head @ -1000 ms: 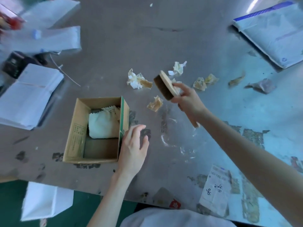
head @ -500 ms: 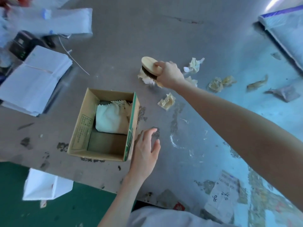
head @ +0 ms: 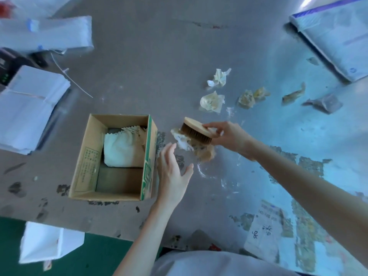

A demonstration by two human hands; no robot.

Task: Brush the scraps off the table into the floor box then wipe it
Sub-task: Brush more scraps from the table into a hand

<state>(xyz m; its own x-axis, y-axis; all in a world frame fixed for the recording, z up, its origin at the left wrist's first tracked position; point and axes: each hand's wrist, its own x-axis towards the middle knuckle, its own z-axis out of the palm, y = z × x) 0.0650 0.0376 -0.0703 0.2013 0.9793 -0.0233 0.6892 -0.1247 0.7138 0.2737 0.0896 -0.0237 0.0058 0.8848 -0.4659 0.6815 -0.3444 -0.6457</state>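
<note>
1. At the far left, a stack of white paper sheets point(head: 27, 108) is seen on the grey worn surface point(head: 151, 56); it takes no part in the work.
2. Next, an open brown cardboard box with green print point(head: 111, 158) is placed on the surface near its front edge. A folded white cloth point(head: 123, 150) is kept inside it, probably for the wiping. No scraps can be told inside the box.
3. Just right of the box, the left hand point(head: 173, 176) is held open with the fingers spread. Nothing is gripped by it; whether it touches the box wall cannot be told.
4. Between this hand and the brush, a small heap of crumpled white and tan paper scraps point(head: 191, 144) is gathered, near the box but not yet in it.
5. A round wooden-backed brush with dark bristles point(head: 197, 132) is gripped at its right end by the closed right hand point(head: 229, 136), with the bristles resting on the heap.
6. Farther right, several loose yellowish and grey scraps point(head: 247, 99) lie well apart from the box.
7. It is judged that the sweeping is only begun: most scraps are left to be brushed, and the wiping is not yet started.
</note>
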